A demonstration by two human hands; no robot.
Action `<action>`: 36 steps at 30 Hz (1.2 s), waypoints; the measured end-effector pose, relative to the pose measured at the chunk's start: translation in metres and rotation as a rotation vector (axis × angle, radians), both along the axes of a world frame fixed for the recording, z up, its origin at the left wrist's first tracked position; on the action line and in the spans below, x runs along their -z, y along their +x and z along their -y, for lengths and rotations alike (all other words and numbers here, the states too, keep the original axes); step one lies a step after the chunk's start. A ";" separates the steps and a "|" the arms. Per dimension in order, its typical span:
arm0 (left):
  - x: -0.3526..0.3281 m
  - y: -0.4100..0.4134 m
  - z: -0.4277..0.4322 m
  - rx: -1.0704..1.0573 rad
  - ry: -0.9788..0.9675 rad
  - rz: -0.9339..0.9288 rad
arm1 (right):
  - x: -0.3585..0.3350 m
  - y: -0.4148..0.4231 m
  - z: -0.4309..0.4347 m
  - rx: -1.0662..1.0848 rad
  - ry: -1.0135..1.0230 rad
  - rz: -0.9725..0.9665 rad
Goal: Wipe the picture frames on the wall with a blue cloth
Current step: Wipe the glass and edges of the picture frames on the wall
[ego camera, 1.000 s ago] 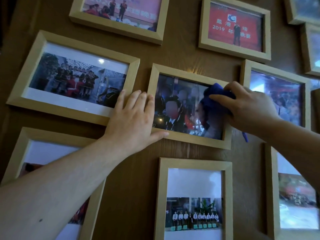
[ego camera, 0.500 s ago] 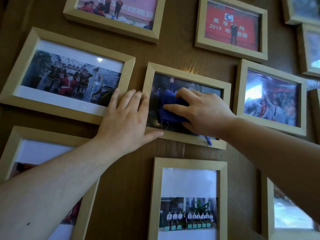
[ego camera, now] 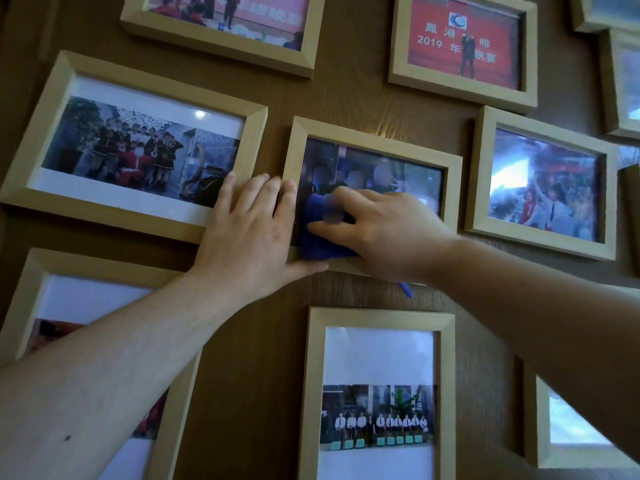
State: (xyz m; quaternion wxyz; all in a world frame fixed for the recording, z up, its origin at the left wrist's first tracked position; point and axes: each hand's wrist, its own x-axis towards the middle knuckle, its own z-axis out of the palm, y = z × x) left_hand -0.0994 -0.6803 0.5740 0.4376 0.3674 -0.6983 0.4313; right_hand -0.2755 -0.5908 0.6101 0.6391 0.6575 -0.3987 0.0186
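Note:
A small light-wood picture frame (ego camera: 381,142) hangs at the centre of the brown wooden wall. My right hand (ego camera: 384,233) presses a blue cloth (ego camera: 320,242) against the lower left of its glass; a blue corner of the cloth sticks out below my wrist. My left hand (ego camera: 251,233) lies flat with fingers spread on the frame's left edge and the wall, its thumb under the bottom rail. It holds nothing.
Several more light-wood frames surround it: a wide one (ego camera: 138,143) to the left, one (ego camera: 543,181) to the right, an upright one (ego camera: 377,393) below, a red-photo one (ego camera: 464,46) above right. Others hang at the edges.
My right hand has swept the blue cloth from the right end of the centre frame's glass to its lower left corner. My left hand has stayed on the frame's left edge.

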 end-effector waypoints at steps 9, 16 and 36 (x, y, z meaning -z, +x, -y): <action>0.000 0.001 -0.001 0.014 0.000 -0.001 | 0.005 -0.022 -0.011 0.030 0.015 0.062; -0.002 0.000 -0.007 -0.006 0.027 0.008 | 0.015 -0.085 -0.046 0.165 -0.014 0.072; 0.037 -0.185 -0.076 0.491 -0.103 0.320 | 0.074 -0.215 -0.135 0.211 -0.183 0.266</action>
